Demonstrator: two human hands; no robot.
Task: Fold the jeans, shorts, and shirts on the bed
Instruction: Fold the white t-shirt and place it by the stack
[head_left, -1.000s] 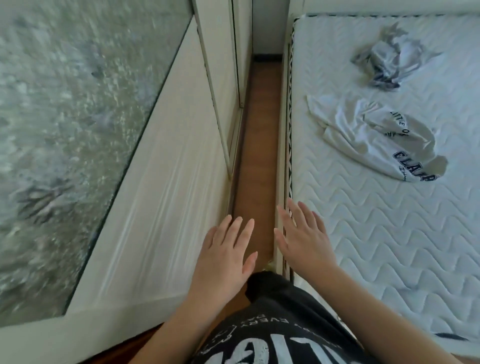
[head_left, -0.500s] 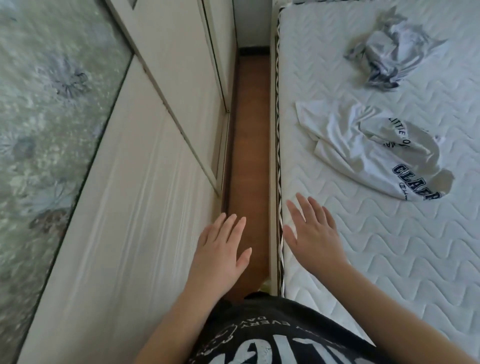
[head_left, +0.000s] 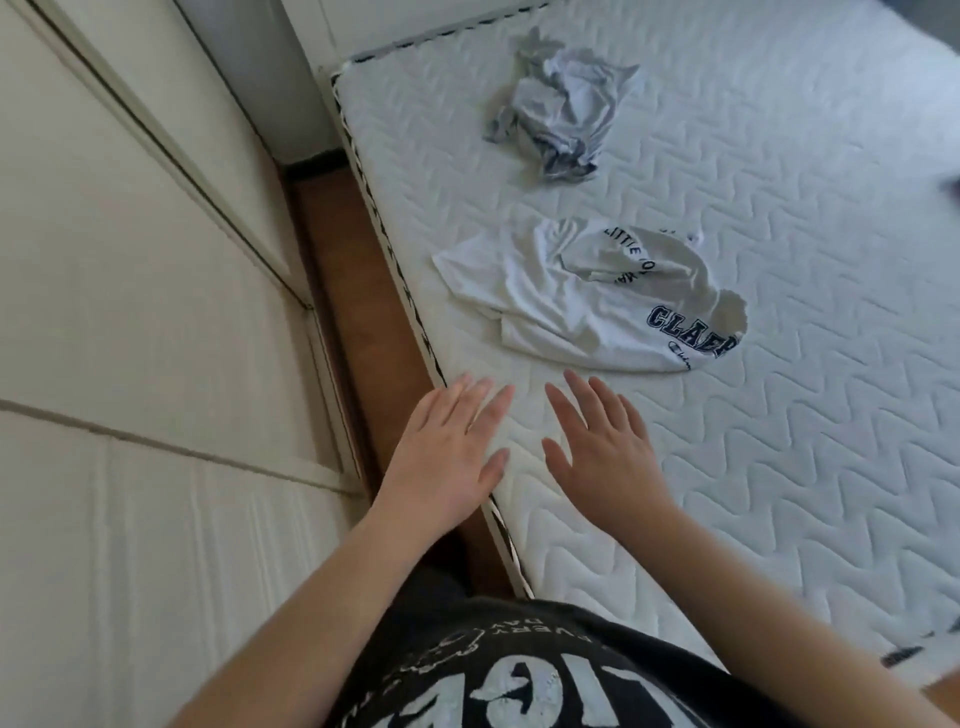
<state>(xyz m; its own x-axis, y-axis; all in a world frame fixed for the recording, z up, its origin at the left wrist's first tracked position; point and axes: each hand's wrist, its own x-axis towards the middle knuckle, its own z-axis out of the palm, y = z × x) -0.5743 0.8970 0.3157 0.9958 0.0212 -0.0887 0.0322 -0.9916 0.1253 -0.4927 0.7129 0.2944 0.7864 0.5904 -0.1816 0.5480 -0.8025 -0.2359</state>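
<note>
A white shirt with dark blue lettering (head_left: 582, 296) lies rumpled on the white quilted mattress (head_left: 779, 415), near its left edge. Farther back a grey crumpled garment (head_left: 566, 114) sits in a heap. My left hand (head_left: 447, 457) hovers flat over the mattress's left edge, fingers straight, holding nothing. My right hand (head_left: 608, 457) is spread beside it above the mattress, just short of the white shirt, also empty.
A white wardrobe (head_left: 145, 312) with sliding doors stands on the left. A narrow strip of brown wooden floor (head_left: 358, 291) runs between wardrobe and bed. A dark item (head_left: 953, 184) shows at the right edge of the mattress.
The view has swung right toward the bed. Both hands moved right and forward, from over the floor gap to over the mattress edge, closer to the white shirt.
</note>
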